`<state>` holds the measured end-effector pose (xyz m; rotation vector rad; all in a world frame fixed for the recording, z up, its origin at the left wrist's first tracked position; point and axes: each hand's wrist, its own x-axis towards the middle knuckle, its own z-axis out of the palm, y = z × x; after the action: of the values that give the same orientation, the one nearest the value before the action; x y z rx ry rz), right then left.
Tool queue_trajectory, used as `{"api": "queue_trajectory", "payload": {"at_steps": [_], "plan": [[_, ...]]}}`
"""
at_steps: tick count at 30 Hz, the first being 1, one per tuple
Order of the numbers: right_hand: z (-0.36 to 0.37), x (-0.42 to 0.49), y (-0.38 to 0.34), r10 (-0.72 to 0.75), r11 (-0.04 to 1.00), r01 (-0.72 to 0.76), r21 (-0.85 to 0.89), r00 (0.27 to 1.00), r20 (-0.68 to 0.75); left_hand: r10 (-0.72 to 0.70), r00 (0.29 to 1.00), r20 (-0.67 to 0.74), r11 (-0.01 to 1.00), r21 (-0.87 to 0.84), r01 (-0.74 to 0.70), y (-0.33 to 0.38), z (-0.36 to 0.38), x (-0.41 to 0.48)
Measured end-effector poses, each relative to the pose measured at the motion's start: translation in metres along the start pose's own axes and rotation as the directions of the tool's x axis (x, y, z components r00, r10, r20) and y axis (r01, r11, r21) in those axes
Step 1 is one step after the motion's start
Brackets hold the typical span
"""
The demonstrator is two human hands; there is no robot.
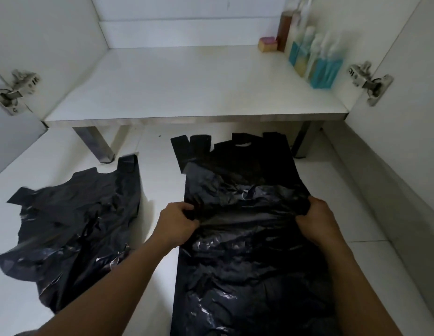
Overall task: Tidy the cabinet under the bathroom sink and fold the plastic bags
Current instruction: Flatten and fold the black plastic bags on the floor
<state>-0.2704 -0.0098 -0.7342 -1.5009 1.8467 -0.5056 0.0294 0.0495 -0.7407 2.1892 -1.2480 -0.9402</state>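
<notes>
A large black plastic bag [245, 251] lies flat on the white floor in front of the open cabinet, its handles pointing toward the cabinet. My left hand [176, 223] grips the bag's left edge, fingers curled into the plastic. My right hand [316, 220] grips the right edge at the same height, and a raised crease runs between the two hands. A second black plastic bag [72, 234] lies crumpled and spread on the floor to the left, apart from both hands.
The cabinet's white shelf [187, 93] stands on metal legs [99, 146]. Several bottles [315, 57] and a small pink-and-yellow sponge [268, 44] sit at its back right. Open doors with hinges [14, 90] flank both sides. A white wall runs along the right.
</notes>
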Motion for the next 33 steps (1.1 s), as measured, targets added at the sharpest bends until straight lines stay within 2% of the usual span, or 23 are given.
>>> {"api": "queue_trajectory", "payload": {"at_steps": [2,3,5,7,12,15,21,26,28,30,33], "plan": [[0.0,-0.012,0.018,0.051,0.996,-0.045,-0.083,0.996,0.072,-0.059,0.99,0.126,0.998,0.019,0.057,-0.012,0.01,-0.006],[0.0,-0.015,0.024,0.052,0.995,-0.043,-0.093,0.995,0.091,-0.072,0.988,0.139,0.997,0.014,0.071,-0.018,0.013,-0.008],[-0.002,-0.018,0.031,0.007,0.999,-0.004,-0.047,0.998,0.064,-0.06,0.994,0.096,0.998,0.002,0.06,-0.025,0.016,-0.011],[-0.01,-0.021,0.031,0.024,1.0,-0.023,-0.011,0.997,0.069,-0.046,0.997,0.065,0.999,-0.025,0.048,-0.029,0.018,-0.014],[-0.028,-0.041,0.042,0.129,0.982,-0.159,0.097,0.956,0.262,0.031,0.999,-0.032,0.999,-0.025,-0.032,-0.042,0.02,-0.036],[-0.025,-0.061,0.059,0.119,0.991,-0.128,0.024,0.966,0.231,0.02,0.996,-0.09,0.999,-0.029,-0.023,-0.057,0.026,-0.053],[-0.012,-0.087,0.083,0.078,0.996,-0.066,-0.067,0.98,0.184,0.052,0.992,-0.116,0.999,0.003,-0.052,-0.074,0.039,-0.078],[-0.005,-0.092,0.1,0.146,0.986,-0.133,-0.099,0.98,0.136,0.096,0.992,-0.084,0.995,0.03,-0.093,-0.08,0.047,-0.086],[-0.004,-0.093,0.103,0.174,0.981,-0.159,-0.111,0.974,0.145,0.112,0.992,-0.065,0.991,0.087,-0.107,-0.082,0.047,-0.087],[-0.003,-0.094,0.104,0.193,0.97,-0.172,-0.173,0.974,0.115,0.148,0.986,-0.075,0.963,0.239,-0.127,-0.082,0.046,-0.089],[-0.003,-0.094,0.094,0.114,0.928,-0.124,-0.351,0.992,-0.051,0.301,0.944,-0.133,0.861,0.464,-0.209,-0.074,0.05,-0.092]]}}
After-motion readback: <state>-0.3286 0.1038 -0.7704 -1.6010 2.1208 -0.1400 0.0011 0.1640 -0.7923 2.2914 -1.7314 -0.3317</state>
